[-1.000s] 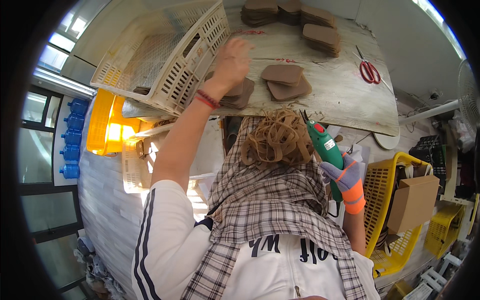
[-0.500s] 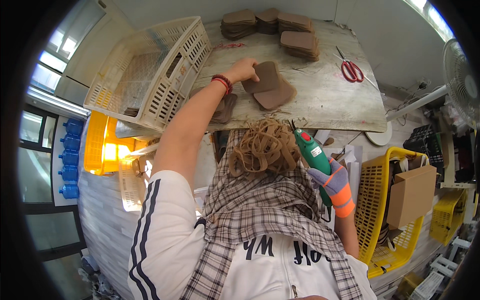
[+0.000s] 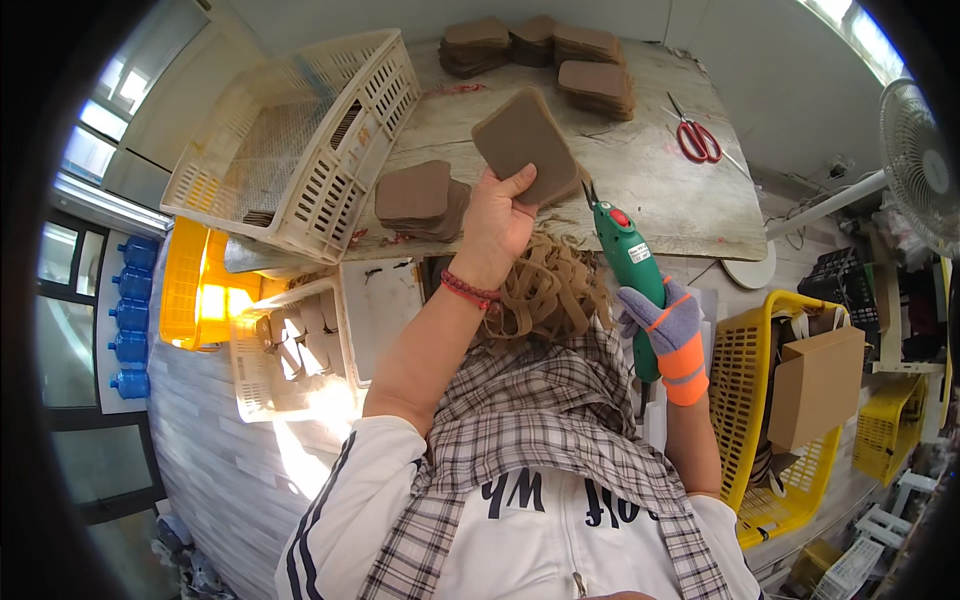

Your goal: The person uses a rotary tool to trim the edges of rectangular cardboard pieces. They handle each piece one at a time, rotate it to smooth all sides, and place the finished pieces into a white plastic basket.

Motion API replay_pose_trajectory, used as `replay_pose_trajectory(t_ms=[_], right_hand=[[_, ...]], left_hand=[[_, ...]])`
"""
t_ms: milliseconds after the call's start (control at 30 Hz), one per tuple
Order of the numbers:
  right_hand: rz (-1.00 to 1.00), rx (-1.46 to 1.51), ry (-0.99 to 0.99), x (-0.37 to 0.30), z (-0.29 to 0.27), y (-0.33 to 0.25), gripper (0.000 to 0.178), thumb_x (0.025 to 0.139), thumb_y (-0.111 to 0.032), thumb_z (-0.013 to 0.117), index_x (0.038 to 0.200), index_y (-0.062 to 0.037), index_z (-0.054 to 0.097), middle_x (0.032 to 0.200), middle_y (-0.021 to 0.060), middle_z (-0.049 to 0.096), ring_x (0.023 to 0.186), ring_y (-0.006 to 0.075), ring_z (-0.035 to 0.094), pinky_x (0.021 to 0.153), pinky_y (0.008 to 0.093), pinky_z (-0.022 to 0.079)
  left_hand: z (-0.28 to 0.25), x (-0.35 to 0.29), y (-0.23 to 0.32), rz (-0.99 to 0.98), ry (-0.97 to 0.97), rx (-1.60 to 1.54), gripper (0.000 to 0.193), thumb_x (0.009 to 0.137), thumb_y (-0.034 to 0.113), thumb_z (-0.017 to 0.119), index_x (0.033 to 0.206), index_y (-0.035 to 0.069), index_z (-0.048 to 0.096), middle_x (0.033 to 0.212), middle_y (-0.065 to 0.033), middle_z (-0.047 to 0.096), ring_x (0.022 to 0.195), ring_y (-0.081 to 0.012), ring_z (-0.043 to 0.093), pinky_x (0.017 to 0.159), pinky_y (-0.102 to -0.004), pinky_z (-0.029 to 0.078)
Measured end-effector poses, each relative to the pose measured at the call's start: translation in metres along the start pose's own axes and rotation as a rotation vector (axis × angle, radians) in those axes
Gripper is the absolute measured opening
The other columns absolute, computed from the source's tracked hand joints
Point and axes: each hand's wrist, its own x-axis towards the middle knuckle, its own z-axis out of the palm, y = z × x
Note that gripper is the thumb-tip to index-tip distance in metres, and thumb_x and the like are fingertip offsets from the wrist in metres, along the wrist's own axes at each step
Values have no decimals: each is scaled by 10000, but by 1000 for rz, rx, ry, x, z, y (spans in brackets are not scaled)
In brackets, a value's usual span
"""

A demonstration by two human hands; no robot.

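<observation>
Bare, with a red beaded bracelet at the wrist, my left hand (image 3: 507,215) grips a brown square pad with rounded corners (image 3: 522,140), thumb on top, raised over the table. My right hand (image 3: 662,325), in a grey and orange glove, is wrapped round green electric scissors (image 3: 628,250). Their pointed blades are up beside the pad's lower right corner, near its edge. A heap of brown trimmed strips (image 3: 548,290) lies on my lap against the table edge. Left of my left hand sits a stack of similar brown pads (image 3: 420,200).
More stacks of pads (image 3: 595,85) stand at the table's back. Red-handled scissors (image 3: 697,140) lie at the right of the table (image 3: 680,210). A white crate (image 3: 345,180) occupies its left side. A yellow basket (image 3: 735,420) stands right of me, a fan (image 3: 920,165) beyond.
My left hand has lifted the pad from the table and drawn it back toward me, turning it palm-up near the blades. The electric scissors have moved slightly up and are still held.
</observation>
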Motion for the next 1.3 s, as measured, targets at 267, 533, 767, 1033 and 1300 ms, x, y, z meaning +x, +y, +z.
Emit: replay_pose_trajectory(t_ms=[267,533,767,1033,1300], right_hand=[[25,5,-32,-7,6,-4,364,774,-194,752,995,26,564,710,48,624,528,87,570,471,216,474],[30,3,-33,-7,6,-4,361,772,-173,754,1009,24,565,719,44,626,534,75,565,473,211,471],[30,-81,-2,-8,4,-11,350,769,-175,754,1003,14,575,722,45,627,540,74,564,480,208,471],[3,-12,22,-6,-3,-15,342,767,-156,751,1005,12,573,704,39,614,533,80,560,485,209,454],[71,-146,-87,-18,-33,-15,317,759,-142,756,961,16,570,688,33,606,542,69,557,497,214,465]], left_hand=[[-6,-18,-19,53,32,-52,334,842,-82,553,1146,40,486,1135,-96,591,1063,-230,576,955,-376,482],[-8,-28,-21,29,-55,84,344,838,-91,550,1154,37,507,1185,-90,578,1096,-223,562,968,-355,468],[-8,-40,-25,2,-47,193,347,824,-110,553,1138,26,498,1146,-105,597,1037,-219,596,905,-353,508],[-22,-53,-33,-178,-83,308,370,812,-124,550,1154,10,509,1119,-99,617,998,-196,616,879,-333,519],[-22,-50,22,-293,-217,729,442,793,-113,534,1220,3,515,1115,-64,622,997,-138,599,888,-283,482]])
